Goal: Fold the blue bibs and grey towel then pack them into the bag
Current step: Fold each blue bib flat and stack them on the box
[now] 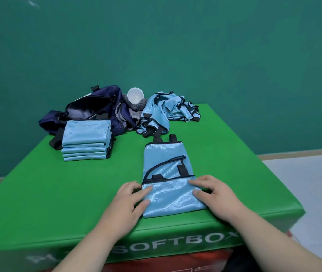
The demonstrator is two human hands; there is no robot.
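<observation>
Lower centre of frame: a partly folded blue bib (169, 179) was held at both side edges.
At lower centre the bib was laid flat on the green box top (38, 183), its near end doubled over and its black straps pointed to the upper part of the frame. Its left edge was pinched by the left hand (130, 201), thumb on top and fingers curled at the edge; its right edge was gripped the same way by the right hand (213, 193). A stack of folded bibs (86, 140) was seen at centre left, just in front of the open navy bag (95, 107). A grey towel (134, 108) with a white cup (135, 96) on it was bunched right of the bag, beside a heap of unfolded bibs (170, 110).
</observation>
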